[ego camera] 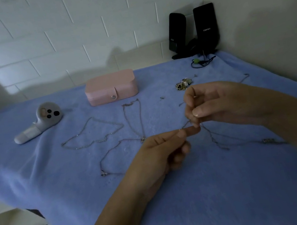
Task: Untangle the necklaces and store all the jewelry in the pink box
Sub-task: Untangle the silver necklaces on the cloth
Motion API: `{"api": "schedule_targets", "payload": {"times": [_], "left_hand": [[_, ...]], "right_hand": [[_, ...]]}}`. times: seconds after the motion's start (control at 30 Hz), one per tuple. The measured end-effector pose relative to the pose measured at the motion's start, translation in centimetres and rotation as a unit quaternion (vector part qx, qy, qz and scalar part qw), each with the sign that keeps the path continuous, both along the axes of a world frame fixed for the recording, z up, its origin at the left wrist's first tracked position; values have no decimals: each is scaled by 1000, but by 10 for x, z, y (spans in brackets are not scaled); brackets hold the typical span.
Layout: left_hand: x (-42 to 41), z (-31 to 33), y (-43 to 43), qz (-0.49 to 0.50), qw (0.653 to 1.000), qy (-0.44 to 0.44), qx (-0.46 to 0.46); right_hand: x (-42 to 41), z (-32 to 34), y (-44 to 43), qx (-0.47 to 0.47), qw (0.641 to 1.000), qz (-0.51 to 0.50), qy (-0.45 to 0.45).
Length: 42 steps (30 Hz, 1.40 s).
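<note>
I see left hand [162, 149] and right hand [221, 105] both pinching one chain [210, 137] over towel [197, 193]; box [111, 88] closed.

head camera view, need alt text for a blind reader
A left hand and right hand pinch a thin silver chain over a blue towel. Other necklaces lie spread to their left, with a closed pink box behind.
</note>
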<state>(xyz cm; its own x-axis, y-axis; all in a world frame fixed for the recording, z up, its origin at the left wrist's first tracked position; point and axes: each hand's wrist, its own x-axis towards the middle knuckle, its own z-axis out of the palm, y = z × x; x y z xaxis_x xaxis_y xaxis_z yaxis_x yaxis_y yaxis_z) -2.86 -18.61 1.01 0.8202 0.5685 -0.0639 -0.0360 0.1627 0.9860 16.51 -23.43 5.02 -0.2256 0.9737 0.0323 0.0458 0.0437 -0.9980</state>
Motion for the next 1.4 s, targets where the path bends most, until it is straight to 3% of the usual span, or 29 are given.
{"api": "schedule_targets", "payload": {"times": [0.13, 0.53, 0.77, 0.97, 1.2, 1.4], "left_hand": [[0, 3, 2, 9, 998, -51, -37], [1, 8, -2, 126, 992, -17, 20], [1, 10, -2, 97, 995, -9, 9], [1, 11, -3, 78, 997, -9, -8], [1, 12, -3, 86, 995, -41, -16], [0, 9, -1, 115, 991, -54, -43]], "right_hand": [[1, 2, 0, 36, 999, -25, 9], [-8, 1, -2, 68, 997, 0, -20], [-14, 0, -3, 118, 992, -2, -37], [-15, 3, -6, 79, 996, -5, -47], [-13, -3, -1, 81, 997, 10, -3], [-7, -5, 4, 14, 991, -23, 128]]}}
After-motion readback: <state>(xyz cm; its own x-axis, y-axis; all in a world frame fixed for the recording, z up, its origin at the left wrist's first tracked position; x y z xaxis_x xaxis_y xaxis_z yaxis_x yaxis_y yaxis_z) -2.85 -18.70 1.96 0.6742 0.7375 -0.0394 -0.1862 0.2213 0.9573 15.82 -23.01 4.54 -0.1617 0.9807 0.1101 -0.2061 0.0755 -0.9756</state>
